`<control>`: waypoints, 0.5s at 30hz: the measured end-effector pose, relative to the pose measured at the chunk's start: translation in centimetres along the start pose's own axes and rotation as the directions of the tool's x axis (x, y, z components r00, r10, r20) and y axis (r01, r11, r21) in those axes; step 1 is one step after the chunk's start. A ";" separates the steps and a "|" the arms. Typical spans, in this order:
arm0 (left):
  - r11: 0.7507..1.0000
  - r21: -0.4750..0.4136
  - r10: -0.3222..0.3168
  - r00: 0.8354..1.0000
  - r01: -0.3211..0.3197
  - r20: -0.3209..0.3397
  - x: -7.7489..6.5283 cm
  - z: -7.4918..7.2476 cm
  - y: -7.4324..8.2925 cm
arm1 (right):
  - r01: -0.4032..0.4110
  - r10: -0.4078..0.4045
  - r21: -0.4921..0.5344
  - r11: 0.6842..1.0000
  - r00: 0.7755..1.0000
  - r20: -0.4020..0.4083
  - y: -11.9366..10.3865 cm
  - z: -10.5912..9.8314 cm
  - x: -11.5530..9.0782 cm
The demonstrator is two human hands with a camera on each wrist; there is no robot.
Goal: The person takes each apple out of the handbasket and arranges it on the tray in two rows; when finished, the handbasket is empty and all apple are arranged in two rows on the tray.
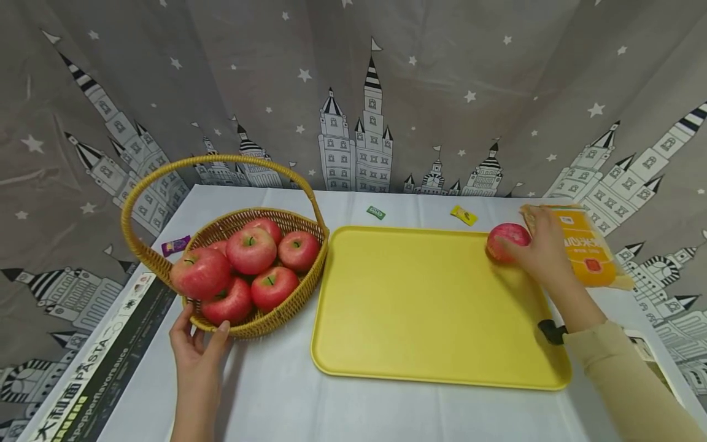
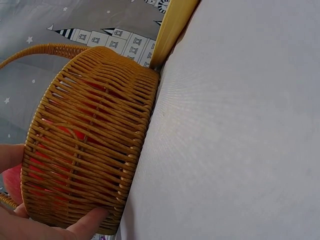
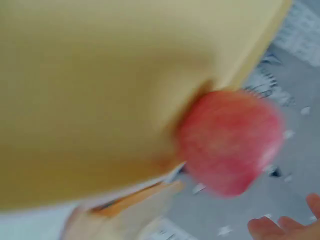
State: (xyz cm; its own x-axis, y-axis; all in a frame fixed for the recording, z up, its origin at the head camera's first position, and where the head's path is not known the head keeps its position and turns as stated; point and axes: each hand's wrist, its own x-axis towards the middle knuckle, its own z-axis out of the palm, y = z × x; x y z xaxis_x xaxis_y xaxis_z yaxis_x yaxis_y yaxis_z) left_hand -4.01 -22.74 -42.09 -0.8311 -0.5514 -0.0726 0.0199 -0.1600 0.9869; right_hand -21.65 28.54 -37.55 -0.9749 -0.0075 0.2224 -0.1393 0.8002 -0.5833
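Note:
A wicker basket (image 1: pixel 287 310) with a tall arched handle stands at the left, filled with several red apples (image 1: pixel 251 250). My left hand (image 1: pixel 197 351) holds its near side, thumb and fingers spread along the rim; the left wrist view shows a fingertip (image 2: pixel 95 220) pressed to the woven wall. At the far right, one red apple (image 1: pixel 507 242) sits in the corner of a yellow tray (image 1: pixel 431 307). Beside it is my right hand (image 1: pixel 544 245), overlapping it in the head view. In the right wrist view, the right fingers (image 3: pixel 267 227) are apart from the apple (image 3: pixel 230 142).
An orange-and-yellow food packet (image 1: pixel 588 258) lies right of the tray, partly behind the right hand. Small wrapped candies, green (image 1: pixel 376 212), yellow (image 1: pixel 463 215) and purple (image 1: pixel 175 245), lie around the tray and basket. A dark pasta box (image 1: pixel 118 350) runs along the left edge. A castle-print curtain (image 1: pixel 442 73) hangs behind.

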 end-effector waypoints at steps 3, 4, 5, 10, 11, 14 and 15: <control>1.000 0.011 -0.007 1.000 0.007 -0.004 -0.1 -0.1 0.1 | 0.022 -0.022 0.044 0.999 1.000 -0.010 -2.4 0.5 -0.2; 1.000 0.014 -0.010 1.000 0.010 -0.005 -0.1 -0.1 0.1 | 0.037 -0.037 0.064 0.997 0.999 -0.006 -3.2 0.9 -0.3; 1.000 0.022 -0.016 1.000 0.016 -0.007 -0.2 -0.1 0.1 | 0.044 -0.044 0.086 0.995 0.999 0.003 -4.1 1.3 -0.3; 1.000 0.005 -0.016 1.000 0.016 0.002 -0.3 -0.2 0.1 | 0.100 -0.123 0.231 0.968 0.989 0.084 -8.4 4.2 -0.6; 1.000 0.002 -0.013 1.000 0.013 0.003 -0.3 -0.2 0.1 | 0.109 -0.138 0.250 0.962 0.985 0.102 -9.2 4.9 -0.7; 1.000 -0.004 0.003 1.000 -0.003 0.008 -0.3 -0.1 0.1 | 0.160 -0.210 0.306 0.938 0.968 0.136 -11.8 7.1 -1.0; 1.000 -0.003 0.006 1.000 -0.006 0.009 -0.3 -0.1 0.1 | 0.176 -0.234 0.328 0.928 0.961 0.146 -12.6 7.9 -1.1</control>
State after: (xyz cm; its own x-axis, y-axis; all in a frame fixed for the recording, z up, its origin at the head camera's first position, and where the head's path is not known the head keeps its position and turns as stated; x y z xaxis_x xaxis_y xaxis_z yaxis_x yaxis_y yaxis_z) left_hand -3.74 -22.67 -41.93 -0.8360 -0.5448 -0.0654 0.0267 -0.1594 0.9869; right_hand -20.19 13.77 -36.58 -0.9300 -0.2819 0.2360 -0.3575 0.5445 -0.7588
